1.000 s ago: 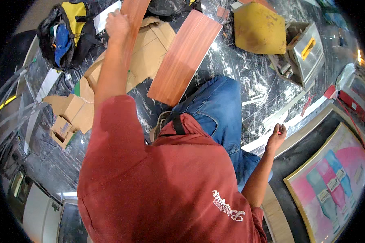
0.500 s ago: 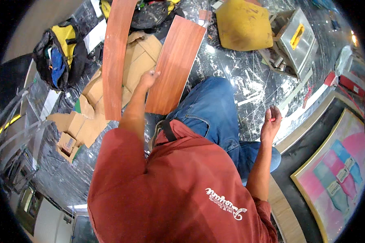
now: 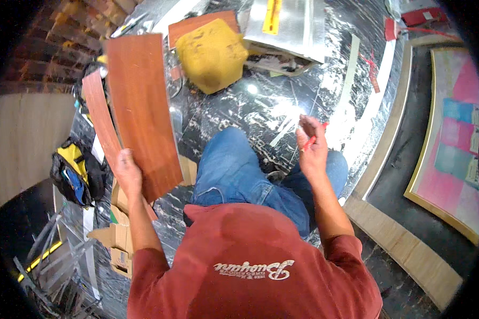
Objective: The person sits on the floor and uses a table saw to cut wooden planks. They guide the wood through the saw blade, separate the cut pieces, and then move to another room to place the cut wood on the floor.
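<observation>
My left hand (image 3: 127,171) grips the left edge of a wide reddish-brown wood-grain plank (image 3: 143,114), its fingers partly hidden. The plank stands raised and slightly tilted beside my left knee. A narrower plank (image 3: 100,117) of similar colour shows just left of it, partly covered by the wide one and my forearm. Over my right leg, my right hand (image 3: 313,149) is raised, with a slim red marking pencil or pen (image 3: 310,143) held across its curled fingers. This hand touches neither plank.
Ahead lie a yellow block-like object (image 3: 210,56) and a silvery metal case (image 3: 290,32). Cardboard (image 3: 120,239) and a black-and-yellow tool bag (image 3: 77,170) are at left. A framed picture (image 3: 452,143) lies at right, beyond a curved wooden edge (image 3: 399,242).
My left hand has lifted and turned the wide plank, now overlapping the narrower one. My right hand has come inward with the red pencil or pen. The whole view has swung right.
</observation>
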{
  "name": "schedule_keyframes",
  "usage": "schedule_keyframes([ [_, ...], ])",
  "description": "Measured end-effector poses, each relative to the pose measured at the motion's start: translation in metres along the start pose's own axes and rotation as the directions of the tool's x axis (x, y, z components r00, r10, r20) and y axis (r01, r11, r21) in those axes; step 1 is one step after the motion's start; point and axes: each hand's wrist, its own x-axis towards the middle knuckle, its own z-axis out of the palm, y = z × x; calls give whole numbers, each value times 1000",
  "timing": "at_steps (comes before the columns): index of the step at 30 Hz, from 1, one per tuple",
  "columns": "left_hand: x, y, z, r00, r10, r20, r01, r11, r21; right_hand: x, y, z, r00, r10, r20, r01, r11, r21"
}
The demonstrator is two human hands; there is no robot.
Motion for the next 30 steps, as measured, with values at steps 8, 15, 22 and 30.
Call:
schedule_keyframes([
  [8,42,282,-3,968,240,72,-192,896,-401,27,-63,-4,949,-126,290,-2,915,404],
  [15,24,402,66,877,309,369,-76,845,-529,62,-117,-56,957,-44,286,-89,896,435],
  [22,20,481,110,626,345,699,235,771,-592,202,-104,-90,972,204,116,-225,950,218],
  [30,186,517,230,518,174,838,308,875,-373,410,-82,-42,916,394,76,-397,917,30],
])
